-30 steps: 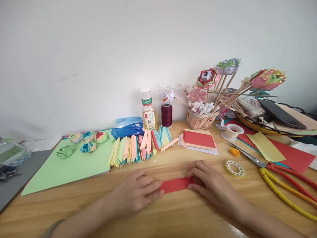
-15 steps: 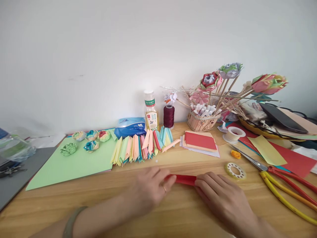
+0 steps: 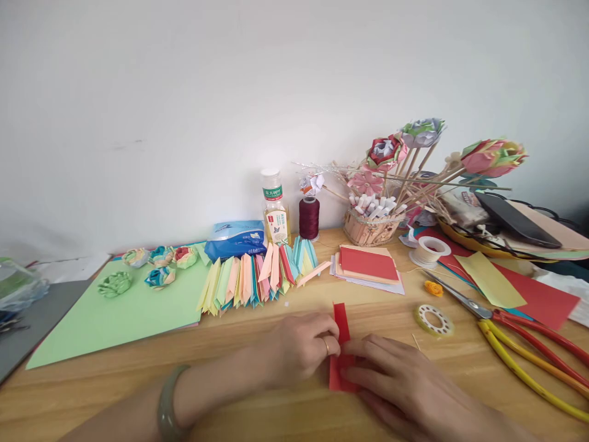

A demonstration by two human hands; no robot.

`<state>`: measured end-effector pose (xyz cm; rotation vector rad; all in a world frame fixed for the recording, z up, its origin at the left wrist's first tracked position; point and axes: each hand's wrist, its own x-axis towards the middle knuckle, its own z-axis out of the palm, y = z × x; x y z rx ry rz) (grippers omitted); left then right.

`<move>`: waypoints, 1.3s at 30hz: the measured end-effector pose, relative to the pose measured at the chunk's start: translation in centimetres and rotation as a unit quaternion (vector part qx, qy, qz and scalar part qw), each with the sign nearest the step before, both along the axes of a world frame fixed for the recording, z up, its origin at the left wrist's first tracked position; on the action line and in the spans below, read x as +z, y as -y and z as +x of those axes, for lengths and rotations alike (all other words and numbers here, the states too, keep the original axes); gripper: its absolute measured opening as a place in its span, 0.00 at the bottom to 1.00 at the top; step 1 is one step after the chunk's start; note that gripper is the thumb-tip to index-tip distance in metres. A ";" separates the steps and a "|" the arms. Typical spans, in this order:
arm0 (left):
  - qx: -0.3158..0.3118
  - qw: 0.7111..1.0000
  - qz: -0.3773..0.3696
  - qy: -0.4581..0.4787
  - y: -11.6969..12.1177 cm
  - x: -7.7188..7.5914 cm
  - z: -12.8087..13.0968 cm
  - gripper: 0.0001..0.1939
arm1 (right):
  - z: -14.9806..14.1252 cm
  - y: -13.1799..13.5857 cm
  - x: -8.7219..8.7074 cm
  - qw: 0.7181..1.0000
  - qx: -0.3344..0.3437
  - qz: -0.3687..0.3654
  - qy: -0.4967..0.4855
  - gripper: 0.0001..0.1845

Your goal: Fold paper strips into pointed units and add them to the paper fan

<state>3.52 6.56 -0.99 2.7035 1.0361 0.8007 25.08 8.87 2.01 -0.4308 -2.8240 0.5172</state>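
We see that the folded red paper strip (image 3: 341, 344), which lay crosswise along the counter (image 3: 285, 417) a second ago, now runs away from us at lower centre of the frame, so it has been turned a quarter and the work has moved to its near end. Our left hand (image 3: 301, 347), a ring on one finger and a green bangle (image 3: 168, 402) at the wrist, has its grip pinched on the strip's left edge; our right hand (image 3: 400, 380) lies flat on the strip's lower end, fingers pressing rather than clenched. Above the hands, mid-frame, stands the fan of folded pastel paper pieces (image 3: 257, 279), and to its right a stack of cut sheets (image 3: 368, 267) topped in red. A tape ring (image 3: 432, 319) lies just right of the hands, with scissors (image 3: 497, 319) at the right edge. Nothing crowds the strip; the tape ring is closest.
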 end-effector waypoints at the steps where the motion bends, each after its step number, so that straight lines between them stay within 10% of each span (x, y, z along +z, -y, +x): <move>1: -0.005 1.000 -0.006 0.020 -0.3 0.1 -0.1 0.14 | 0.0 -0.2 0.0 0.999 0.020 0.031 -0.009 0.13; 7: 0.002 0.998 0.007 0.060 -1.4 0.1 -0.5 0.14 | 0.2 -1.5 -1.0 0.982 0.055 0.163 -0.072 0.20; 17: 0.043 0.964 0.240 -0.108 1.9 -0.6 -0.4 0.08 | -0.5 -1.5 -2.3 0.994 -0.045 0.035 -0.094 0.10; 26: 0.088 0.959 0.221 -0.156 2.1 -0.5 -0.8 0.08 | -1.6 -1.6 -2.0 0.989 -0.097 0.092 -0.057 0.14; 39: 0.083 0.973 0.185 -0.112 3.4 -0.8 -0.1 0.12 | -1.8 -2.5 -1.9 0.987 -0.128 -0.094 -0.009 0.08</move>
